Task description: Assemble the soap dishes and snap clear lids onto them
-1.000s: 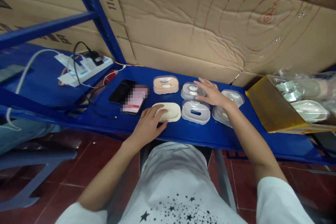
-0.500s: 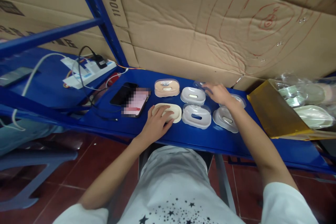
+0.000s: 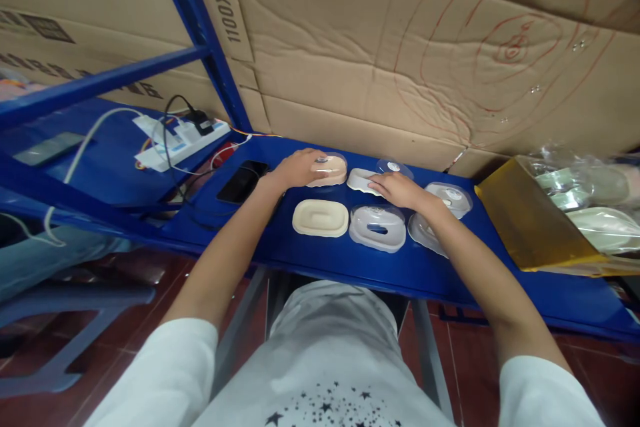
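My left hand (image 3: 300,168) is at the left end of the peach dish with a clear lid (image 3: 333,171), its fingers spread over the edge. The fingers of my right hand (image 3: 395,188) reach onto the right part of a white dish (image 3: 361,180). Behind that hand lies a clear lid (image 3: 396,167). In the front row are a cream dish (image 3: 320,218), a white lidded dish with an oval opening (image 3: 377,228) and another lidded dish (image 3: 425,233) partly under my right forearm. A further lidded dish (image 3: 453,199) stands at the right.
A dark phone (image 3: 243,181) and cables lie left of the dishes on the blue table (image 3: 320,260). A white power strip (image 3: 185,147) is farther left. An open carton (image 3: 530,220) with wrapped dishes stands at the right. Cardboard (image 3: 350,47) rises behind.
My left hand has left the cream dish and moved back to the peach one. My right hand has moved left and forward from the loose lid to the white dish. The view has shifted slightly.
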Available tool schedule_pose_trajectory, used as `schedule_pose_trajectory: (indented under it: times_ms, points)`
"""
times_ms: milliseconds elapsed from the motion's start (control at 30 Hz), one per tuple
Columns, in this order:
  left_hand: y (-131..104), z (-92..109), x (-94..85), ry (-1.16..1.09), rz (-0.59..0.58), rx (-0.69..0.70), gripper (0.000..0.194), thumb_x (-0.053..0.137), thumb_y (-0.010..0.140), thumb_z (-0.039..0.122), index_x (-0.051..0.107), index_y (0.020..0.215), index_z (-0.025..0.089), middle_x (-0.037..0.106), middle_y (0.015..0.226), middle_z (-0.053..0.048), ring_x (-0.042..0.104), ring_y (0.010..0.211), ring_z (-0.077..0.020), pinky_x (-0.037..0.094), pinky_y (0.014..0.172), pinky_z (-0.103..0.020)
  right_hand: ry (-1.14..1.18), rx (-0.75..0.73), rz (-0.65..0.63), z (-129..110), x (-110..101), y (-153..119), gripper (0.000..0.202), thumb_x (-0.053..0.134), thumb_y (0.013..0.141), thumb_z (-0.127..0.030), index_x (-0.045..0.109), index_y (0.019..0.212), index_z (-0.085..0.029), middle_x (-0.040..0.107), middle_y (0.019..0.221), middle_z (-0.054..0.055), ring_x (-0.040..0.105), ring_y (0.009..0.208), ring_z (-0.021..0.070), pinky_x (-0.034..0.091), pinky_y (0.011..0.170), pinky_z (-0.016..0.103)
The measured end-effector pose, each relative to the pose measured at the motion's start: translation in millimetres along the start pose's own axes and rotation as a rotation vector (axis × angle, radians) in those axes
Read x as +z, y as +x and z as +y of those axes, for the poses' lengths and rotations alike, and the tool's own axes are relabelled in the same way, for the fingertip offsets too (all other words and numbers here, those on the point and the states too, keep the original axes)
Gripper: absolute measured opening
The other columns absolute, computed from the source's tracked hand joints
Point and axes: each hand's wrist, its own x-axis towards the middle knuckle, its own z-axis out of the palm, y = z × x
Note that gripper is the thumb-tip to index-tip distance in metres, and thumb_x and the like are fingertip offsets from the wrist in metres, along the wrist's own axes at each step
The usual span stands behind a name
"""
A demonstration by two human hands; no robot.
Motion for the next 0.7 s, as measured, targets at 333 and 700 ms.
schedule_pose_trajectory:
  times_ms: [333,700]
  points:
    - [15.5,-1.9,16.8,0.047,0.102,-0.034,0.045,0.056,0.106,0.042,0.064,0.144,0.018,0.07,0.144,-0.015,0.065,0.133,-0.0313,0.05,0.113,-0.044,-0.067,0.021,0.039,-18.3,1.1,-4.9,0.035,0.044,0.115,-0.034,0.073,0.123,-0.016,0.081,0.112,0.013,0.074,0.102,0.0255,0.047,0.089,0.032]
    - [-21.8,44.1,25.8,0.204,0.05,0.14,0.033,0.059,0.104,0.031,0.075,0.126,0.013,0.072,0.136,-0.02,0.065,0.132,-0.0352,0.046,0.114,-0.046,-0.423,0.421,0.108,36.1,-15.4,-45.8,0.04,0.041,0.112,-0.032,0.072,0.127,-0.011,0.08,0.108,0.022,0.074,0.104,0.0325,0.048,0.095,0.043]
